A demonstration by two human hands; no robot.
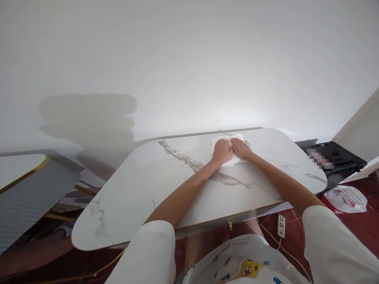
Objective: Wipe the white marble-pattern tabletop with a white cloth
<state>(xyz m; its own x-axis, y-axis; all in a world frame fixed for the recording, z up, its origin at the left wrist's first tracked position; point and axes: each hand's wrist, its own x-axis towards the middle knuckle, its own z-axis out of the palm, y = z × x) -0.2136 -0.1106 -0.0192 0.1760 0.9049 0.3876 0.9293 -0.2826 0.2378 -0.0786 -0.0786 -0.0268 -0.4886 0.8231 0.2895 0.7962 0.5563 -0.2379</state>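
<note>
A folded white paper towel or cloth (pixel 233 158) lies flat on a white marble-patterned table (pixel 154 181), close to its far edge. My left hand (pixel 222 151) presses down on it with the fingers curled. Right beside it, my right hand (pixel 240 149) bears on the same white sheet, its fingers bent over the upper part. The two hands nearly touch at the thumbs. Both forearms reach across the tabletop from the near side. The undersides of the fingers are hidden.
A pale wall (pixel 189 63) rises behind the table. A black case (pixel 345 157) stands at the right, near a clear plastic bag (pixel 346 198). On the red floor lies a power strip (pixel 281 226) with its cord. Another gold-edged table (pixel 20 169) is at the left.
</note>
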